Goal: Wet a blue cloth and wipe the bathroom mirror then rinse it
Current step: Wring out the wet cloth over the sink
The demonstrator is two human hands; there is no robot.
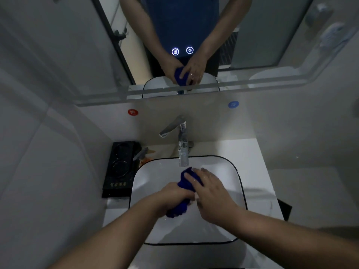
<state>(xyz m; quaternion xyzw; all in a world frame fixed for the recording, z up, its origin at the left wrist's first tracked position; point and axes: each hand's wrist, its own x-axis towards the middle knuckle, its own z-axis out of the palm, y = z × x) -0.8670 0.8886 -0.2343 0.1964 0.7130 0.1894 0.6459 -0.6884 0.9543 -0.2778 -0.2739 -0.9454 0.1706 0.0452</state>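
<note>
Blue fuzzy cloth [186,188] bunched over white square sink [151,177], just under chrome tap [183,150] so it soaks | left hand [174,195] fisted round its lower end; right hand [209,193] curled over top, probably wringing

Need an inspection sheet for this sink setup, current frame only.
Surface: white counter with a black-rimmed basin.
Job's things: blue cloth bunched over the basin, just below the faucet; mirror above.
Clutter: black tray left of the basin; small items at its far corner, unclear.
Hands: left hand grips the cloth's lower end; right hand holds its upper end.
Cables: nothing seen.
Surroundings: two lit touch icons in the mirror; red sticker and blue sticker on the backsplash.
</note>
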